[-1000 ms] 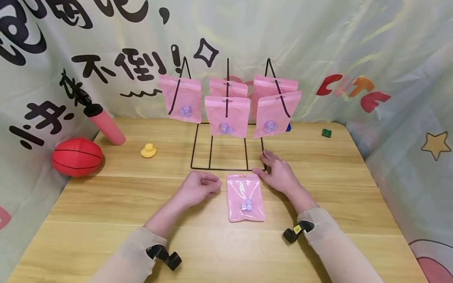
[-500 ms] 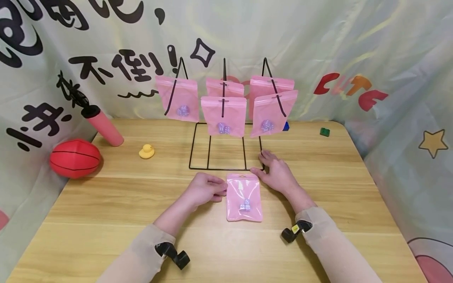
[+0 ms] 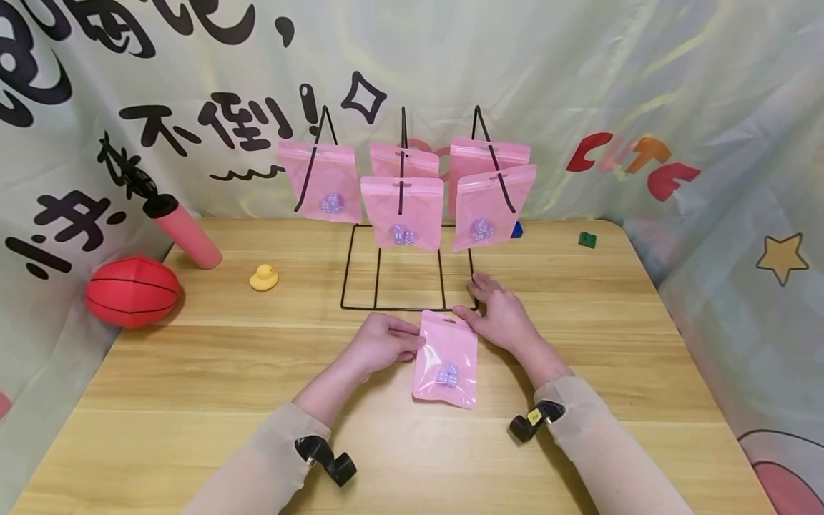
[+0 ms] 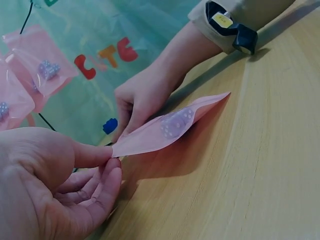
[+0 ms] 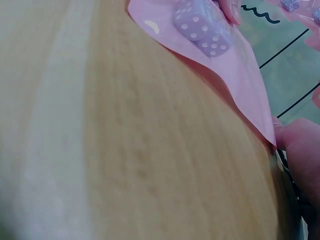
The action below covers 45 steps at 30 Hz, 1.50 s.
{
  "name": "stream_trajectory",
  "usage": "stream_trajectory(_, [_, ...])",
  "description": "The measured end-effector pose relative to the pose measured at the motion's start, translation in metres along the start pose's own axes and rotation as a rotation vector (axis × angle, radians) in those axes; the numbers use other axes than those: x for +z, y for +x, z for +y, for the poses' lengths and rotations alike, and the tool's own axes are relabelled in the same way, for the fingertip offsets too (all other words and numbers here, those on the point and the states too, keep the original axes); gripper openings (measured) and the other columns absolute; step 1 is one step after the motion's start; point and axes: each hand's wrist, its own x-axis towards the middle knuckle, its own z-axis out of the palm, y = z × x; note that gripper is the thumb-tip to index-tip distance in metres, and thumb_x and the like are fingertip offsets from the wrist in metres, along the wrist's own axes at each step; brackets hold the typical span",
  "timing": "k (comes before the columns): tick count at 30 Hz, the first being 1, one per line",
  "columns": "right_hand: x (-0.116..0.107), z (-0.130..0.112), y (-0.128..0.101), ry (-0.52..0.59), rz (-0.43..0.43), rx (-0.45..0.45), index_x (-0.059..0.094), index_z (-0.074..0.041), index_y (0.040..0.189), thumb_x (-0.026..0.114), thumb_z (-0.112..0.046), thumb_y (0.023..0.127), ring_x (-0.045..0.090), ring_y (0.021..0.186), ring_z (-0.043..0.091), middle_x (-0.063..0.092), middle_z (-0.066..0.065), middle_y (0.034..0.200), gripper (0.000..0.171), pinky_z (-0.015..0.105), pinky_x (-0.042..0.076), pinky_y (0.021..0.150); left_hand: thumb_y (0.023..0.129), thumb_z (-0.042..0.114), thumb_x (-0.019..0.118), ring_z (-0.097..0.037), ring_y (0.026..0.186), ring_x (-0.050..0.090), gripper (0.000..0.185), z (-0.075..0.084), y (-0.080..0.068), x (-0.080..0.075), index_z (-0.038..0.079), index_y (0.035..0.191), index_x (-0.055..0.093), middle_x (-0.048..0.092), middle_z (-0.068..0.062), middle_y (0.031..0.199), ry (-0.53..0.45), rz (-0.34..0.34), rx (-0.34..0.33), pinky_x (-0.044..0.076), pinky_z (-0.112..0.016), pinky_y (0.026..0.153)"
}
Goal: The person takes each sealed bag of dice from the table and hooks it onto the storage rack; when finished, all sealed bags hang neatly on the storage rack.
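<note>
head | left hand (image 3: 386,342) pinches pink pouch (image 3: 447,357) by its left edge | right hand (image 3: 502,315) lies relaxed on the wire rack (image 3: 402,286) base just beside the pouch's top

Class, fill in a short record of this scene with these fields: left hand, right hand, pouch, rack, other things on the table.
left hand: left hand pinches the edge of the pink pouch
right hand: right hand rests by the pouch's top corner
pouch: one side lifted off the wooden table, purple dice inside
rack: black wire rack with five pink pouches hanging
other things on the table: yellow duck, red ball, green block
</note>
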Motion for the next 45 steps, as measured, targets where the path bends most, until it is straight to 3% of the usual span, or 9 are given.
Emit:
stream_trajectory(17, [0.000,0.000,-0.001,0.011,0.017,-0.018,0.056,0.006,0.148,0.070,-0.050,0.101,0.039,0.150,0.043,0.044,0.026,0.160,0.075,0.061,0.035,0.120,0.102,0.003,0.069,-0.026,0.086,0.075,0.018,0.000,-0.003,-0.002,-0.012,0.112,0.068,0.074,-0.018,0.099,0.006,0.010,0.032,0.065,-0.036,0.079])
stream_trajectory(24, [0.001,0.001,0.000,0.010,0.022,-0.014,0.057,0.005,0.148,0.070,-0.052,0.101,0.039,0.150,0.043,0.044,0.026,0.160,0.075,0.061,0.036,0.120,0.098,0.003,0.075,-0.028,0.089,0.076,0.029,-0.001,-0.001,0.000,-0.015,0.119,0.067,0.075,-0.019,0.100,0.020,-0.012,0.028,0.066,-0.035,0.077])
stream_trajectory(30, [0.001,0.000,-0.001,0.009,0.020,-0.021,0.057,0.005,0.148,0.070,-0.052,0.100,0.039,0.150,0.042,0.044,0.025,0.160,0.075,0.061,0.035,0.120,0.097,0.004,0.077,-0.025,0.084,0.076,0.026,0.001,-0.003,-0.001,-0.013,0.115,0.070,0.076,-0.016,0.095,0.068,-0.013,0.031,0.066,-0.035,0.074])
stream_trajectory(36, [0.001,-0.001,0.000,0.000,0.022,-0.010,0.058,0.004,0.147,0.071,-0.053,0.100,0.039,0.150,0.041,0.045,0.024,0.160,0.075,0.060,0.035,0.120,0.097,0.006,0.077,-0.024,0.082,0.076,0.021,0.002,-0.009,-0.011,-0.010,0.111,0.074,0.077,-0.013,0.093,0.160,0.018,0.093,0.066,-0.035,0.072])
stream_trajectory(45, [0.000,-0.002,-0.001,0.008,0.014,-0.011,0.056,0.006,0.147,0.072,-0.043,0.101,0.038,0.151,0.041,0.044,0.025,0.160,0.069,0.058,0.034,0.122,0.097,0.007,0.078,-0.022,0.079,0.075,0.010,0.010,-0.020,-0.040,-0.002,0.102,0.077,0.076,-0.008,0.089,0.209,0.061,0.210,0.066,-0.040,0.074])
